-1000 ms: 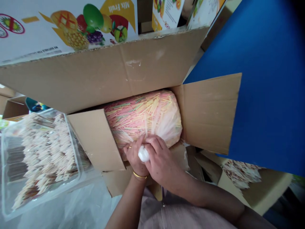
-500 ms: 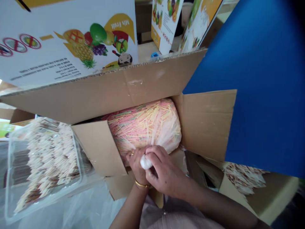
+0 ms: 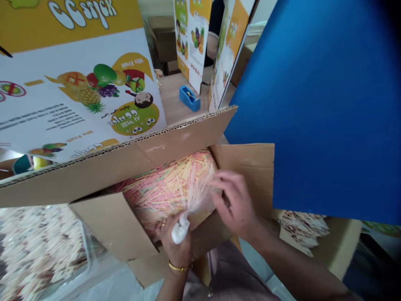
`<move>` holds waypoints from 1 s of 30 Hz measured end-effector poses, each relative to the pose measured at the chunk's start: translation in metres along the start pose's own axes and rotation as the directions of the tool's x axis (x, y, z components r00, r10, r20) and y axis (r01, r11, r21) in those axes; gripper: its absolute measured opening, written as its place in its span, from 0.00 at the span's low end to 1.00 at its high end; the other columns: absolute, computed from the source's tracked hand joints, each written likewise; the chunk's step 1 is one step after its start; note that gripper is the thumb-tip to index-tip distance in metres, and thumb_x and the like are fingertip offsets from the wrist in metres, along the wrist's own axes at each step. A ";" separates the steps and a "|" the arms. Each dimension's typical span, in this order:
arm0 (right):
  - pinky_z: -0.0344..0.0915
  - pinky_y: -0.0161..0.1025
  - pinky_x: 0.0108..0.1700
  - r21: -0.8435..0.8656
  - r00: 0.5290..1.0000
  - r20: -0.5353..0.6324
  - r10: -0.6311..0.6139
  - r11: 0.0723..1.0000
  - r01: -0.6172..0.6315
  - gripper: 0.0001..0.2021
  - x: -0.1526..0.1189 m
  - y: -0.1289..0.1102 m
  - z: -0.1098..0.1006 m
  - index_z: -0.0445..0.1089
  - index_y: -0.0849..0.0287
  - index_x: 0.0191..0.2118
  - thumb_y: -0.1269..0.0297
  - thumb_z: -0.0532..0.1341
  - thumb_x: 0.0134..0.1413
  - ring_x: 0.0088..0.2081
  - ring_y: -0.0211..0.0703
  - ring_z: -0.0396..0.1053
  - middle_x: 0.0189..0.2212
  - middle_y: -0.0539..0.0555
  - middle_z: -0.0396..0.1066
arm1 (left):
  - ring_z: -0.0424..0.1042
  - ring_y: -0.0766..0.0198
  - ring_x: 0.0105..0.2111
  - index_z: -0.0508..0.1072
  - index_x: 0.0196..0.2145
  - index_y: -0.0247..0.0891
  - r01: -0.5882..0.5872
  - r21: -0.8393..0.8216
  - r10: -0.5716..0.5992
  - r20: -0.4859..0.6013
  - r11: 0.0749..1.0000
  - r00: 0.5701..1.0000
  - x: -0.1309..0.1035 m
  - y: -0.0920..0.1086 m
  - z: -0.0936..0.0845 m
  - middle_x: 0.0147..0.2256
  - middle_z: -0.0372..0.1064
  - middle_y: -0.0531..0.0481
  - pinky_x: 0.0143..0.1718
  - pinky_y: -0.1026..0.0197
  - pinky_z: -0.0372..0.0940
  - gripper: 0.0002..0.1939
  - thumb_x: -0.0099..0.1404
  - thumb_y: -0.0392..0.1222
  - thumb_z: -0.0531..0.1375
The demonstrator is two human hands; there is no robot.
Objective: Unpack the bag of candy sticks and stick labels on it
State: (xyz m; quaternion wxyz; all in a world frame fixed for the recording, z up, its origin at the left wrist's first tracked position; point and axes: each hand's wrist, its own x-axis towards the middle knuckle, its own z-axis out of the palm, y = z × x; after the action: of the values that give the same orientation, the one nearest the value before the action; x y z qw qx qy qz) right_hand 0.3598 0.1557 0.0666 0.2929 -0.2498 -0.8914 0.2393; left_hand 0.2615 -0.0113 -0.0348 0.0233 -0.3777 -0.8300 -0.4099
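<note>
A clear plastic bag (image 3: pixel 169 184) full of thin pink, yellow and green sticks lies inside an open cardboard box (image 3: pixel 253 167). My left hand (image 3: pixel 177 238) is closed round the bag's gathered neck, and the twisted white end of the plastic sticks out above the fist. To the right, my right hand (image 3: pixel 234 205) is off the neck, its fingers apart and slightly curled near the bag's right end. Whether those fingertips touch the plastic I cannot tell.
Behind the box stand a printed fruit carton (image 3: pixel 103 46) and a blue tape dispenser (image 3: pixel 189 98) on a table. A blue panel (image 3: pixel 322 108) rises at the right. Paper-wrapped sticks (image 3: pixel 37 251) fill a plastic tub at left; more wrapped sticks (image 3: pixel 302 230) lie at right.
My right hand has let go of the twisted bag neck and moved right and up, its fingers opening. My left hand keeps its grip. The view has shifted, showing more of the table behind.
</note>
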 end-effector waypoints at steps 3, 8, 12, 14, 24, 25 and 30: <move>0.58 0.62 0.65 -0.251 0.961 -0.256 0.104 0.953 -0.170 0.17 0.010 0.029 -0.002 0.65 0.56 0.59 0.63 0.55 0.67 0.66 0.58 0.59 0.57 0.65 0.66 | 0.66 0.61 0.27 0.72 0.26 0.40 0.055 0.082 -0.050 -0.064 0.995 0.997 0.001 0.008 0.003 0.23 0.66 0.54 0.41 0.53 0.57 0.13 0.70 0.42 0.60; 0.56 0.61 0.66 -0.325 0.928 -0.169 0.332 0.870 -0.370 0.31 0.003 0.081 0.029 0.52 0.66 0.70 0.52 0.48 0.70 0.71 0.60 0.52 0.68 0.72 0.55 | 0.64 0.60 0.27 0.66 0.24 0.40 0.006 0.205 0.017 -0.107 0.979 0.994 0.003 0.010 0.007 0.22 0.63 0.53 0.40 0.53 0.54 0.15 0.70 0.41 0.57; 0.64 0.55 0.60 -0.298 0.881 -0.054 0.470 0.835 -0.463 0.32 0.000 0.092 0.043 0.56 0.70 0.68 0.50 0.42 0.72 0.62 0.61 0.66 0.62 0.74 0.65 | 0.63 0.60 0.28 0.67 0.26 0.40 -0.049 0.212 0.075 -0.117 0.976 0.990 0.002 0.007 0.007 0.23 0.64 0.53 0.42 0.53 0.54 0.13 0.70 0.42 0.56; 0.65 0.55 0.56 -0.354 0.857 -0.054 0.513 0.792 -0.497 0.33 0.005 0.088 0.045 0.58 0.72 0.67 0.48 0.43 0.71 0.57 0.63 0.70 0.59 0.75 0.68 | 0.63 0.59 0.28 0.68 0.27 0.40 -0.055 0.213 0.084 -0.127 0.975 0.988 0.002 0.005 0.007 0.23 0.64 0.52 0.41 0.53 0.53 0.13 0.70 0.42 0.55; 0.67 0.48 0.44 -0.384 0.830 0.069 0.554 0.782 -0.491 0.34 0.010 0.091 0.049 0.70 0.73 0.55 0.46 0.41 0.72 0.41 0.59 0.76 0.39 0.72 0.77 | 0.65 0.58 0.32 0.73 0.26 0.41 -0.007 0.242 0.063 -0.223 0.970 0.973 0.008 0.000 0.011 0.28 0.65 0.48 0.40 0.53 0.60 0.13 0.67 0.47 0.60; 0.67 0.49 0.45 -0.382 0.833 0.060 0.550 0.783 -0.490 0.34 0.009 0.093 0.049 0.70 0.72 0.55 0.46 0.40 0.72 0.40 0.59 0.76 0.38 0.72 0.77 | 0.65 0.58 0.32 0.73 0.25 0.41 -0.002 0.239 0.062 -0.245 0.971 0.967 0.011 0.000 0.011 0.28 0.65 0.47 0.38 0.54 0.61 0.13 0.66 0.47 0.60; 0.67 0.49 0.45 -0.391 0.829 0.052 0.557 0.775 -0.496 0.33 0.006 0.094 0.050 0.70 0.72 0.55 0.47 0.41 0.72 0.42 0.60 0.76 0.39 0.72 0.77 | 0.60 0.61 0.28 0.68 0.19 0.42 -0.054 0.299 0.130 -0.241 0.953 0.962 0.019 -0.003 0.009 0.25 0.57 0.51 0.35 0.56 0.59 0.16 0.63 0.46 0.62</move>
State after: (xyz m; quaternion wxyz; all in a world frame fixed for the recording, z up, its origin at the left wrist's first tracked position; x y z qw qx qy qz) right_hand 0.3523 0.2168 -0.0203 0.0880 -0.5185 -0.8347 0.1636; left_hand 0.2484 0.0053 -0.0359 0.2052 -0.3521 -0.8522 -0.3281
